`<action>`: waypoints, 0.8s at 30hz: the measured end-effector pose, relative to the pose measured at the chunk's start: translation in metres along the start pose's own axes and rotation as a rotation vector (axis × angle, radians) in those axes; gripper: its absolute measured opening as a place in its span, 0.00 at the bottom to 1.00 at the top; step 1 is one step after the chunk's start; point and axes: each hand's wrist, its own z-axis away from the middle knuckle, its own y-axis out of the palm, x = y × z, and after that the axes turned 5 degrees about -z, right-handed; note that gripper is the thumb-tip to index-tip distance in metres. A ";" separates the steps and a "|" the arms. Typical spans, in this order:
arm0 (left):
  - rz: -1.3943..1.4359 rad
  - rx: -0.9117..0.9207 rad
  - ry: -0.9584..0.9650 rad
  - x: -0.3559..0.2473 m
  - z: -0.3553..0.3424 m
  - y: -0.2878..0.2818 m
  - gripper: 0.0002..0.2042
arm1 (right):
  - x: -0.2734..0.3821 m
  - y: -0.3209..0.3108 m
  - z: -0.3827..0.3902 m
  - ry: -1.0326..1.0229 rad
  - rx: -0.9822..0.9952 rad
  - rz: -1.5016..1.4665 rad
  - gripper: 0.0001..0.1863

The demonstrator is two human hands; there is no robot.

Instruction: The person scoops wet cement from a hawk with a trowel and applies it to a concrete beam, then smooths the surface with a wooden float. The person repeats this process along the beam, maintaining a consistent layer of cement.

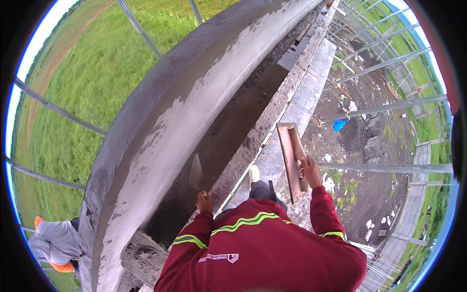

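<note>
My left hand [204, 201] grips the handle of a pointed metal trowel [196, 173], its blade over a dark, wet channel [238, 112]. The channel runs beside a curved concrete wall [141, 194] with damp grey patches and a paler band. My right hand [310, 174] holds a long wooden float [287, 153] out over the grey plank walkway [311, 87] on the right, where my shoe [254, 176] also shows.
A co-worker [54, 243] in grey and orange is at the lower left, beyond the wall. Metal poles [136, 29] stand over grass at left; more bars [379, 168] cross the right, above muddy ground with debris and a blue piece of material [340, 125].
</note>
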 end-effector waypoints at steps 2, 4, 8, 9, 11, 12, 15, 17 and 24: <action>-0.061 0.025 -0.022 0.001 -0.001 -0.002 0.27 | 0.023 -0.001 -0.041 -0.086 -0.077 0.029 0.21; -0.087 0.033 -0.001 0.001 -0.001 -0.004 0.26 | 0.038 -0.005 -0.074 -0.115 -0.040 0.130 0.21; 0.057 -0.016 0.057 0.003 0.002 -0.006 0.23 | 0.062 0.006 -0.120 -0.415 -0.083 0.272 0.22; -0.024 -0.012 0.027 0.003 0.002 -0.006 0.20 | 0.067 0.006 -0.124 -0.401 -0.035 0.260 0.23; -0.080 -0.072 0.032 0.002 0.002 -0.007 0.20 | 0.074 0.007 -0.128 -0.260 0.133 0.349 0.27; -0.092 -0.042 -0.010 0.001 0.001 -0.006 0.20 | 0.081 0.003 -0.133 -0.222 0.226 0.373 0.29; 0.107 -0.073 0.068 -0.005 -0.009 -0.008 0.19 | 0.095 0.004 -0.141 -0.335 0.296 0.567 0.28; 0.115 -0.117 -0.022 -0.017 -0.017 -0.009 0.19 | 0.103 0.009 -0.148 -0.333 0.423 0.586 0.27; 0.717 0.109 -0.316 -0.131 -0.029 -0.021 0.10 | 0.130 0.040 -0.198 -0.392 0.659 0.633 0.29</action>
